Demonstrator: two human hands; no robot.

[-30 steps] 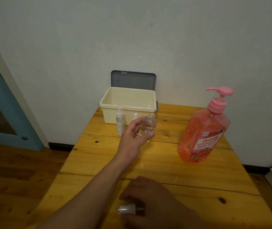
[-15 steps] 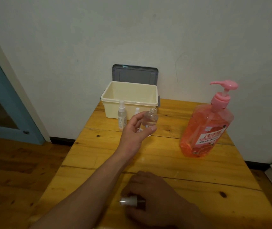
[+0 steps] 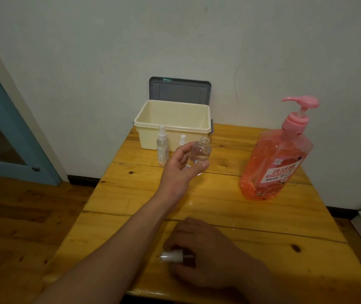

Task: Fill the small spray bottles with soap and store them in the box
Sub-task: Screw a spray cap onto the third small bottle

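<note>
My left hand (image 3: 180,166) grips a small clear spray bottle (image 3: 200,152) with its neck uncovered, held upright above the middle of the wooden table (image 3: 263,218). My right hand (image 3: 201,255) rests low at the table's front and holds the white spray cap (image 3: 172,256), which points left. A second small spray bottle (image 3: 162,145) with its cap on stands in front of the cream box (image 3: 173,125). The white top of a third bottle (image 3: 183,139) shows behind my left hand. A big pink soap pump bottle (image 3: 276,159) stands at the right.
The box sits at the table's back edge against the wall, with its grey lid (image 3: 179,88) leaning upright behind it. A blue door (image 3: 4,137) is at the left. Wooden floor lies left of the table.
My left hand and the open bottle have barely shifted. My right hand stays at the front edge with the cap. The view has tilted slightly.
</note>
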